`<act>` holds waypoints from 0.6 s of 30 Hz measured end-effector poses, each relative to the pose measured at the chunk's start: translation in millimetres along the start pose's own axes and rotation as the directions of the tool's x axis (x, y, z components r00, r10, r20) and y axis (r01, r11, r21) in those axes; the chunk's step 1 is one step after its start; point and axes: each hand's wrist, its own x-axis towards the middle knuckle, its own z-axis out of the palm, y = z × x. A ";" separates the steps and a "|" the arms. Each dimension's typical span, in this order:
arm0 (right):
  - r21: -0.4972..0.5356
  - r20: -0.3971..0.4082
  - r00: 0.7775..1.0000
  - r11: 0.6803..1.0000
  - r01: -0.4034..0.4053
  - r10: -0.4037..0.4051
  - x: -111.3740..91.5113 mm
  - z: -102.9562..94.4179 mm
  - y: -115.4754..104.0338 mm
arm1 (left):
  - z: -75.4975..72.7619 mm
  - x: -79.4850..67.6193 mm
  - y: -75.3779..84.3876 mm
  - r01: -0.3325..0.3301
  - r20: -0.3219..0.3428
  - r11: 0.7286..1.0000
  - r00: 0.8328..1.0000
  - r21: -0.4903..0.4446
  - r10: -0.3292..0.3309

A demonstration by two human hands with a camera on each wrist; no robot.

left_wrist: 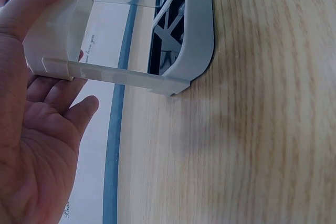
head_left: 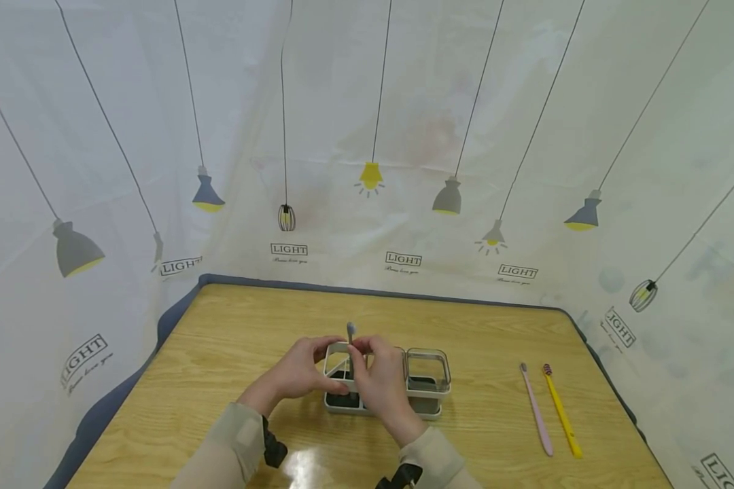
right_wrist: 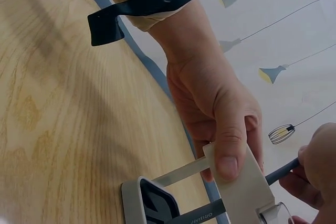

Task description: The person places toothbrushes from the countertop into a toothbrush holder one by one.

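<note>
A white toothbrush holder (head_left: 429,394) with a dark base stands on the table. My left hand (head_left: 296,370) grips the left end of its upper frame, thumb in front and fingers behind. In the right wrist view, that thumb presses on the white frame (right_wrist: 239,184). My right hand (head_left: 382,380) pinches a dark grey toothbrush (head_left: 351,330), bristle head up. Its handle (right_wrist: 202,214) passes down through the frame toward the base. A clear cup (head_left: 428,367) sits at the holder's right end. My right hand hides the holder's middle.
A pink toothbrush (head_left: 536,414) and a yellow toothbrush (head_left: 561,414) lie side by side on the right of the wooden table (head_left: 483,326). White sheeting (head_left: 416,231) printed with lamps encloses the table's back and sides.
</note>
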 end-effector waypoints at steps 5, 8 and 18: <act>-0.023 0.000 1.000 1.000 0.021 -0.021 -4.3 3.0 4.4 | 0.4 -0.5 1.0 0.007 -0.004 1.000 1.000 -0.003 -0.007; -0.037 -0.006 1.000 0.999 0.028 -0.028 -6.3 4.3 6.7 | 0.6 -1.0 1.4 0.004 -0.006 1.000 1.000 -0.002 -0.004; -0.051 0.016 1.000 0.999 0.010 -0.009 -7.3 3.1 7.6 | 1.1 0.0 -0.1 -0.004 -0.002 1.000 1.000 -0.005 0.004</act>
